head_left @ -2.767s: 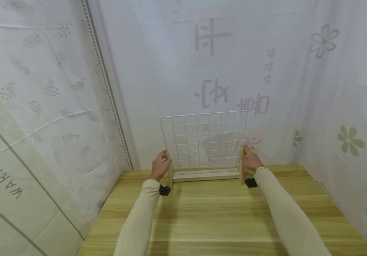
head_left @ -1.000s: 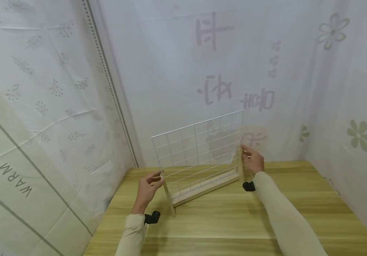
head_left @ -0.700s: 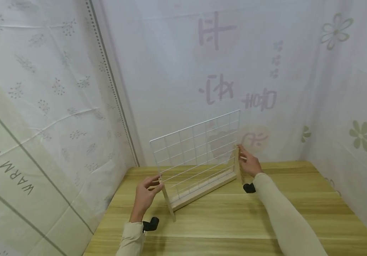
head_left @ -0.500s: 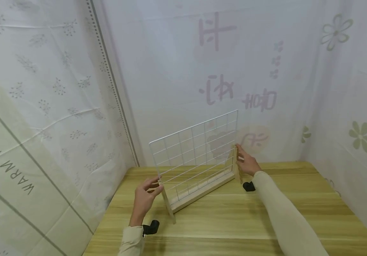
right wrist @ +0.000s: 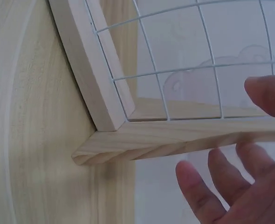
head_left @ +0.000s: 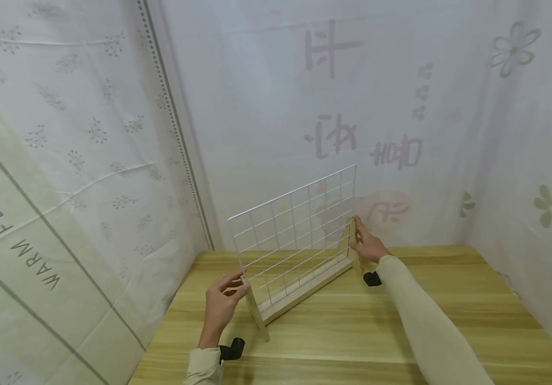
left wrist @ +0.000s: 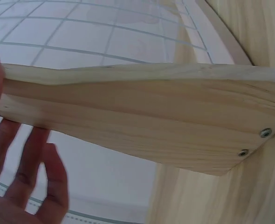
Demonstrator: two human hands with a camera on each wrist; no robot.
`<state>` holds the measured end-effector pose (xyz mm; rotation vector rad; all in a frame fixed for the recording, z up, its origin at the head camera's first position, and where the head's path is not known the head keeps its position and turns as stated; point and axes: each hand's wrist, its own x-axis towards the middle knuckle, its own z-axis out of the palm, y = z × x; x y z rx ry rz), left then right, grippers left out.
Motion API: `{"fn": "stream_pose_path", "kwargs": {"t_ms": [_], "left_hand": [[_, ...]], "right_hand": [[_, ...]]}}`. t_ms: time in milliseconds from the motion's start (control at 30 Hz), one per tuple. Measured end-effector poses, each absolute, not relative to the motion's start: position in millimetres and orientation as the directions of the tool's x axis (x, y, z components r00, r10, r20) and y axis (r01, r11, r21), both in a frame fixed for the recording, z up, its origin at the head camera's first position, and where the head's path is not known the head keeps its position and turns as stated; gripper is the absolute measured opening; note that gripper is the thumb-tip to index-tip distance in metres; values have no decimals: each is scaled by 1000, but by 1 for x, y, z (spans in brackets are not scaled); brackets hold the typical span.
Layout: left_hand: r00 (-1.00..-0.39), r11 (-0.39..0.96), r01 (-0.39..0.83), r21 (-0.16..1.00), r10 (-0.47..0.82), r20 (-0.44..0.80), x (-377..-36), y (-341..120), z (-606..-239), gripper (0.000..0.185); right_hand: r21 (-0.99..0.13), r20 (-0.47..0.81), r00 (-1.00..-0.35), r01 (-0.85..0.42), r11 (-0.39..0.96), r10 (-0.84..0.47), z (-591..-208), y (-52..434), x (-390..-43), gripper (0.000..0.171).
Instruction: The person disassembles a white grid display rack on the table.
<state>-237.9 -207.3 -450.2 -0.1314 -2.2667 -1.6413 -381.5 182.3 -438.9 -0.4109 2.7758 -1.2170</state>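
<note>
1. Left grip (head_left: pixel 220 307): the person's bare left hand, closed to a pinch, thumb on one side and fingers on the other, at the upper end of the rack's left side piece (left wrist: pixel 128 107). The other fingers spread below its edge.
2. Right grip (head_left: pixel 369 246): likewise narrowed to a pinch, thumb and fingers on either side of the upper part of the right side piece (right wrist: pixel 151 140); the lowest fingers are bent and stand off the wood.
3. The rack (head_left: pixel 308 291), a pale wooden frame with a white wire grid (head_left: pixel 311 230) upright in it, is held slantwise over the counter (head_left: pixel 333 342), its right end near the back edge, its left end farther forward, nearer the counter's left edge than its right. Whether its feet bear on the counter I cannot tell.
4. Two screws (left wrist: pixel 265 133) show on the left side piece's outer face, at its lower end.
5. Writing: the left cloth (head_left: pixel 98 160) carries grey capitals, "WARM" and "FLOW", running aslant, the last letter partly cut off by the view's edge. The back cloth (head_left: pixel 256 107) bears large, pale pink characters, too faint to read with confidence.
</note>
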Motion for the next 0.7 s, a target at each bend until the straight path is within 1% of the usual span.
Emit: {"fn": "stream_pose_path", "kwargs": {"t_ms": [100,200,300,367,433,533,667,700], "left_hand": [[-927,331,285,900,-143,346,-237,-204,-451,32],[-921,342,289,894,-156,357,-236,-201,-452,31],[-923,341,283,896,-159,352,-236,-199,-453,30],[-925,338,277,899,-160,344,-236,-199,-453,30],[-924,335,278,900,-162,346,-236,-198,-453,29],[-921,333,279,901,-172,349,-236,-198,-454,29],[-914,331,284,900,-191,359,-235,-197,-456,29],[-911,330,287,899,-197,363,-235,-196,-456,29]], "right_hand": [[-706,42,-975,-184,684,-219,-439,176,-382,83],[-684,84,-988,-152,714,-129,-441,166,-380,82],[-705,140,-990,-117,700,-25,-444,154,-373,79],[-742,167,-985,-105,662,31,-450,146,-367,77],[-789,192,-980,-118,603,60,-455,136,-361,77],[-844,224,-972,-159,512,68,-464,121,-355,76],[-874,266,-961,-205,440,81,-471,103,-352,72],[-878,274,-958,-214,428,83,-472,98,-352,74]]}}
